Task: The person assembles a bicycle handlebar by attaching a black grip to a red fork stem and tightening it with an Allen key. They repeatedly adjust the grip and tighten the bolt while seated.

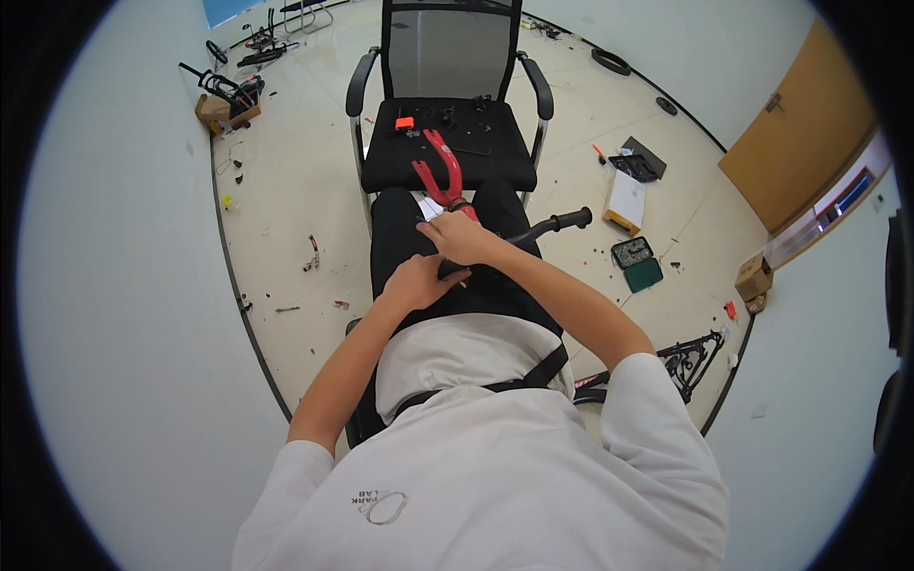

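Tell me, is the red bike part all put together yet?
Not yet. Both hands, left hand and right hand, grip the black handlebar joined to the red fork across the lap. Small parts lie unused on the chair; a black frame lies on the floor.

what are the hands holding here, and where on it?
Both hands, left and right, grip a black handlebar near its middle, by the red fork; exact finger contact is hidden.

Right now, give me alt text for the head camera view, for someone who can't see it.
Seen from above, a seated person holds a black handlebar across their lap, right hand and left hand close together on it, beside a red fork. A black chair with small parts stands ahead; tools and boxes lie scattered on the pale floor.
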`<state>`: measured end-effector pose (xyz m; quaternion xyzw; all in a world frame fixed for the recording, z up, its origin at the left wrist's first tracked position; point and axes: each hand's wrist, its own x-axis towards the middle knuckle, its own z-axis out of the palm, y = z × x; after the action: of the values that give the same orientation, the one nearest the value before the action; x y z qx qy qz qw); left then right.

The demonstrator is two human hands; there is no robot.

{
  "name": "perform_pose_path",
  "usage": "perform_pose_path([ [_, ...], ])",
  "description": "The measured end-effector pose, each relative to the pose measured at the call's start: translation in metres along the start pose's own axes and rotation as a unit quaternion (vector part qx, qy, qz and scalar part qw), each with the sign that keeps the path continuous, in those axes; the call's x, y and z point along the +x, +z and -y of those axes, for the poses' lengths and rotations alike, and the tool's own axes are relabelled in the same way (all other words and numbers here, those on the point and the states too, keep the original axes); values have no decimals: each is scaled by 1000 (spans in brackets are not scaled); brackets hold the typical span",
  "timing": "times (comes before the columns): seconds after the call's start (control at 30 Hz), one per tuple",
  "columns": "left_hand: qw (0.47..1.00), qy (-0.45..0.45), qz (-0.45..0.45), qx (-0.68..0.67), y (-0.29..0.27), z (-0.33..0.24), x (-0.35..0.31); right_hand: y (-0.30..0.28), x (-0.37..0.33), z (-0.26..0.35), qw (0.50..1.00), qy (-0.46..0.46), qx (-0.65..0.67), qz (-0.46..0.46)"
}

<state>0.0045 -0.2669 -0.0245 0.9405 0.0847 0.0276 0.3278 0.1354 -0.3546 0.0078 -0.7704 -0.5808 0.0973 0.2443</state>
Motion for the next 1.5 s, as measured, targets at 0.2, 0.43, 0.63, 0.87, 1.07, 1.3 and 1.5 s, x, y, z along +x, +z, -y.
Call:
perform_pose_path([
  [0.2,999,-31,17,7,-5,-5,2,-22,14,-21,853,250,457,26],
  [0.43,1000,-1,9,29,2,1,4,-32,14,-32,766,302,558,102],
  [0.63,1000,-16,12,6,0,-2,3,-34,20,-24,800,305,502,124],
  [0.87,1000,-4,7,-4,4,-1,1,-32,21,-17,889,301,334,87],
  [1.07,1000,-9,10,-22,4,-9,3,-8,27,-47,991,120,34,46],
  [1.3,999,44,1,22,1,7,4,-6,11,-3,954,-121,-218,163],
  [1.5,989,98,73,86,14,38,16,-26,-63,47,960,-130,-193,157],
])
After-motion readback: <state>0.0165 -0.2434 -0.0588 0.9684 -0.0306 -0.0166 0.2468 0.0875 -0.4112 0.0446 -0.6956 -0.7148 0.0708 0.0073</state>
